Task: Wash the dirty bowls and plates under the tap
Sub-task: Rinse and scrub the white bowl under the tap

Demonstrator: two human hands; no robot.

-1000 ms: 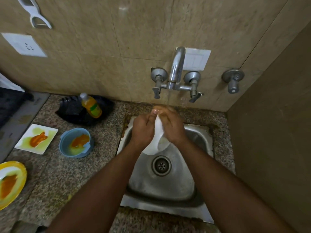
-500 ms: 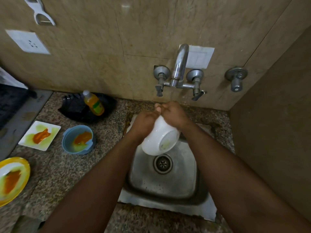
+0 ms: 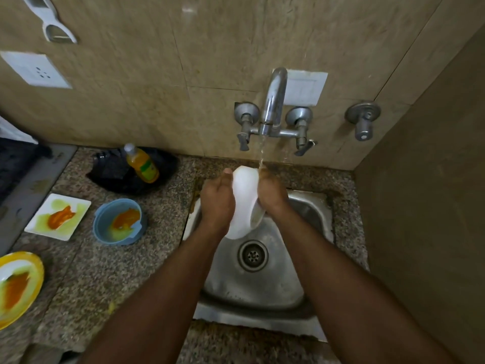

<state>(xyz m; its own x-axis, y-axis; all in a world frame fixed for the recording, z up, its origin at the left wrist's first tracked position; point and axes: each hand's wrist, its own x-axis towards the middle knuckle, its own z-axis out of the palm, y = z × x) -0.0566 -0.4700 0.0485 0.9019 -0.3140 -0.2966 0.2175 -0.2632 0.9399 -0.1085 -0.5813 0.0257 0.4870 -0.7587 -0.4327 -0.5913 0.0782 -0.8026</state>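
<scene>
Both hands' fingers are hidden behind the white bowl (image 3: pixel 244 200), whose inside faces away, while the left edge crops the yellow plate (image 3: pixel 18 285) and the top edge cuts the white peeler (image 3: pixel 49 19).

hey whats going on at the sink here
A person is washing a white bowl over the steel sink, holding it on edge between the left hand and right hand while water runs from the tap. Left of the sink on the counter wait a blue bowl, a white square plate and a yellow plate, all smeared with orange and yellowish residue, near a bottle of dish soap.
</scene>
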